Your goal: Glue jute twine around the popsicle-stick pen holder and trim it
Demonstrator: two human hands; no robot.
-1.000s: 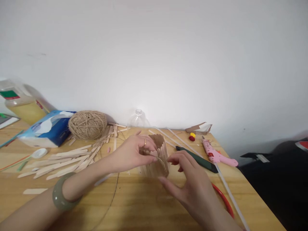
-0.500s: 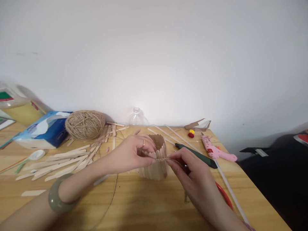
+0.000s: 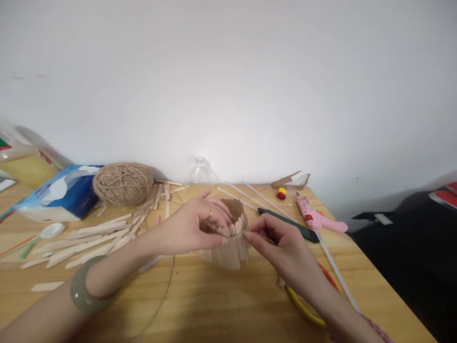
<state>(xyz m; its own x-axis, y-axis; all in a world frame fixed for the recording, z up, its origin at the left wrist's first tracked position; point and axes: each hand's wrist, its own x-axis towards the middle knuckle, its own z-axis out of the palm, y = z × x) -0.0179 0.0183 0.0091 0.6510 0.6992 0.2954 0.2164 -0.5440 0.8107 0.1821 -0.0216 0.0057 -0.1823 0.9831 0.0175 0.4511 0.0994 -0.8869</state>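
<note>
A round cup of upright wooden craft sticks stands on the table in front of me. My left hand grips its near rim, fingers inside and thumb outside. Along the upper part of the cup's outer wall runs a strand of jute twine, and the left thumb lies on it. On the right side of the cup, my right hand pinches that twine between thumb and index finger. The twine's end is hidden behind the right hand. Another length trails down the table, left of the cup.
Loose craft sticks, a jute twine ball and a blue tissue pack lie left. Right are a pink glue gun, a dark green tool and a yellow-and-red handle. A clear bottle top stands behind.
My right hand has moved slightly left and closer to the cup wall, bringing the twine against it. The left hand keeps its grip. More of the yellow handle shows.
</note>
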